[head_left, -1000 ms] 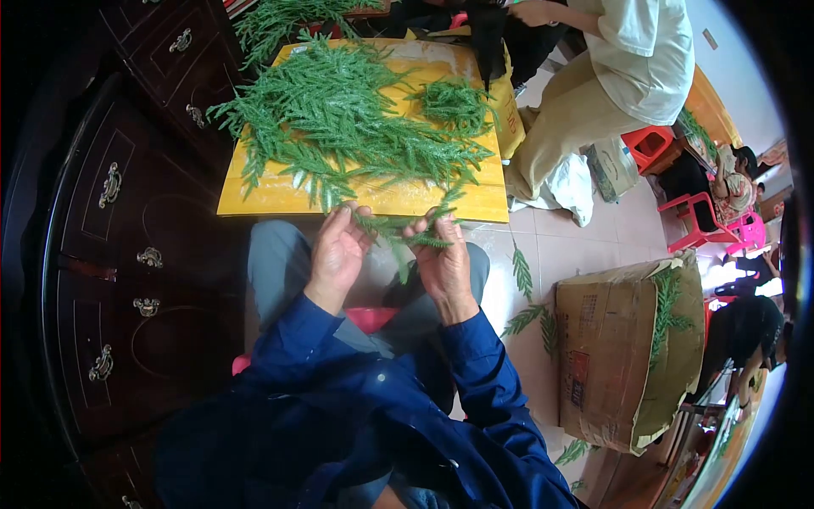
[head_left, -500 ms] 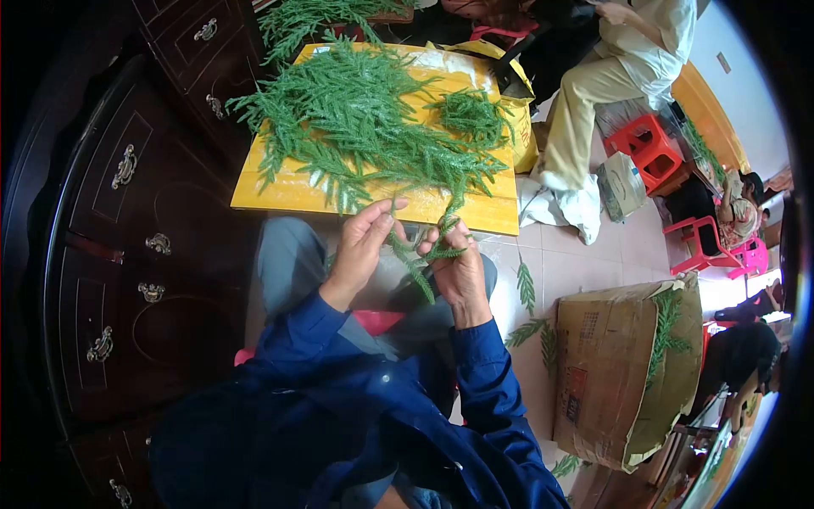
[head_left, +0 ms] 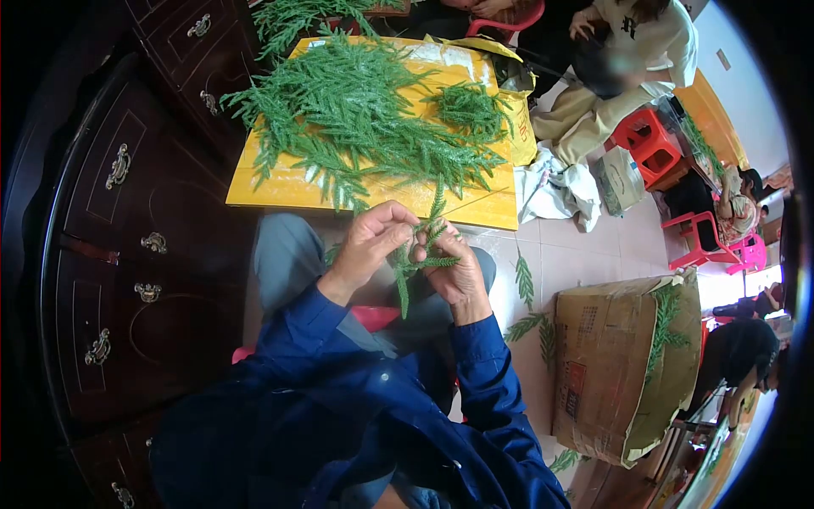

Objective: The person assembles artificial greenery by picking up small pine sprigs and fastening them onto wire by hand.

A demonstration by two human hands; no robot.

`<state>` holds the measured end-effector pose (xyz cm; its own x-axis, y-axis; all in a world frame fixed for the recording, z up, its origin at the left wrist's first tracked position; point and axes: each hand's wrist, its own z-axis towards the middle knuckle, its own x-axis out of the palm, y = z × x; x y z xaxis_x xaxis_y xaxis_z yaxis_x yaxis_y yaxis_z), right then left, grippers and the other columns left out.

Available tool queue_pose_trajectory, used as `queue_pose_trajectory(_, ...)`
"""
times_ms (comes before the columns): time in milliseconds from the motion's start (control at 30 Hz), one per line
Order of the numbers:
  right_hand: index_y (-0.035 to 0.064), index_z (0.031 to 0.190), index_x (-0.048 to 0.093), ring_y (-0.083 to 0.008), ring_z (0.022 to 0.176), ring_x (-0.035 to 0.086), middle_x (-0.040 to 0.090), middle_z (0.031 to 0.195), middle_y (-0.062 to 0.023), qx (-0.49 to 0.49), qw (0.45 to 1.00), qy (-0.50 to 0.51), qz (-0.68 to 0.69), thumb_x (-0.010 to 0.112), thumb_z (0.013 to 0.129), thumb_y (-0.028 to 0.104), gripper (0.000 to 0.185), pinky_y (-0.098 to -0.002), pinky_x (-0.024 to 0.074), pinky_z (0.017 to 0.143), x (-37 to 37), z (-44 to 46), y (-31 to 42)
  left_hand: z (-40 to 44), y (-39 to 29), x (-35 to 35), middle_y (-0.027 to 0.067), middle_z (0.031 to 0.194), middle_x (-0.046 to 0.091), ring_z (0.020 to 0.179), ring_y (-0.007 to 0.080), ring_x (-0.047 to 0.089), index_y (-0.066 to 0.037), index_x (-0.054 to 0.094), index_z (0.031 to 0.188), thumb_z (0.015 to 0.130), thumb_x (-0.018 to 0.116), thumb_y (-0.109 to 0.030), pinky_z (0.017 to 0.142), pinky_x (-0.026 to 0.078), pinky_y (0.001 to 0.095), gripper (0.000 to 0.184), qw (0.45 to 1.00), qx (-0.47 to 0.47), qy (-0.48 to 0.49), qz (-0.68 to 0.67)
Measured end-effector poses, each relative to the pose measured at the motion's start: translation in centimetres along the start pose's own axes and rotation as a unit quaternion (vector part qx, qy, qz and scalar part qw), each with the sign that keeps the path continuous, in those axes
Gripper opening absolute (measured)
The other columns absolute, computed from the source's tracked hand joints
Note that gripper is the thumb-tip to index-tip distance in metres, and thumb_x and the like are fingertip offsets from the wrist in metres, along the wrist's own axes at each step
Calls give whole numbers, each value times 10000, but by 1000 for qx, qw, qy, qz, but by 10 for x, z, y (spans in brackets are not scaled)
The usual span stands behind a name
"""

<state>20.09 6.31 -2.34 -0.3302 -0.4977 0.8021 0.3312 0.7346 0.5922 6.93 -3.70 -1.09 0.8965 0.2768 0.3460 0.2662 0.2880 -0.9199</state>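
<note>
Over my lap, just off the table's near edge, I hold a green needle-leaved sprig [head_left: 403, 293] with several short arms. My left hand [head_left: 360, 250] is closed, thumb and forefinger pinching a piece of it near the centre. Wrapped around the stem from the other side is my right hand [head_left: 460, 276]; one arm of the sprig points up towards the table and another hangs down between my hands. Fingers partly hide where the pieces meet. On the yellow table [head_left: 288, 195] lies a large heap of similar green sprigs [head_left: 348, 110], with a smaller bunch [head_left: 468, 110] to its right.
A dark wooden cabinet [head_left: 127, 229] stands close on my left. To the right are a cardboard box [head_left: 602, 365], loose sprigs [head_left: 526, 327] on the floor and red stools [head_left: 649, 148]. Across the table sits a person [head_left: 657, 51] in light clothes, beside a yellow bag [head_left: 521, 140].
My left hand has moved right, up against my right hand, bringing its piece to the stem. The sprig's lower arm now hangs straighter. The person across has bent forward.
</note>
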Motion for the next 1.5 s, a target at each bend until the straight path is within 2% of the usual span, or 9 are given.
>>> queue_pose_trajectory(200,46,968,542,-154,669,588,596,812,-62,0,1000,-8,19,610,876,143,150,-282,478,668,-2,0,-4,1,-8,1,25,820,634,722,51,572,5,589,969,892,561,-57,653,450,209,103,997,-55,36,44)
queue_pose_trajectory(400,56,923,545,-144,632,565,593,779,-61,-6,999,-32,0,600,877,103,85,-273,463,635,-1,2,-3,2,-12,3,15,813,630,729,38,572,5,585,951,874,568,-45,648,440,199,94,993,-57,-5,104)
queue_pose_trajectory(700,62,916,547,-138,610,546,588,763,-59,-10,1000,-26,-7,602,874,95,77,-258,438,598,3,2,-3,5,-4,-7,22,836,634,751,79,593,-2,588,969,850,569,-32,705,472,226,123,996,-88,12,19)
queue_pose_trajectory(1000,50,922,541,-114,597,528,585,764,-53,-23,997,-43,-65,570,895,87,54,-240,428,586,6,2,-3,7,6,-15,51,833,654,724,86,597,32,570,1100,827,574,-13,671,469,237,276,995,-97,18,-8)
queue_pose_trajectory(1200,34,913,544,-111,589,519,582,761,-50,-20,997,-55,-58,566,885,75,54,-233,425,580,2,3,-2,7,9,-12,67,876,669,752,88,605,32,577,1082,841,570,-4,706,478,241,244,996,-91,12,-10)
queue_pose_trajectory(1300,29,908,549,-106,584,517,581,761,-48,-15,997,-59,-54,565,881,73,54,-229,423,575,2,2,-1,8,5,-7,39,793,633,692,93,592,-7,587,1049,851,560,-1,604,472,235,200,996,-90,-5,-2)
queue_pose_trajectory(1400,26,904,555,-101,580,515,582,761,-44,-17,996,-60,-56,570,880,77,58,-223,421,571,2,2,-1,7,3,-4,39,815,637,712,95,600,-10,586,1053,852,556,-1,605,473,235,203,997,-76,-12,-18)
queue_pose_trajectory(1500,24,905,562,-98,584,522,587,763,-41,-18,996,-52,-66,584,878,81,66,-219,423,571,-1,2,-3,8,5,-13,67,918,670,797,108,633,16,583,1078,836,576,3,733,491,251,242,994,-102,31,-22)
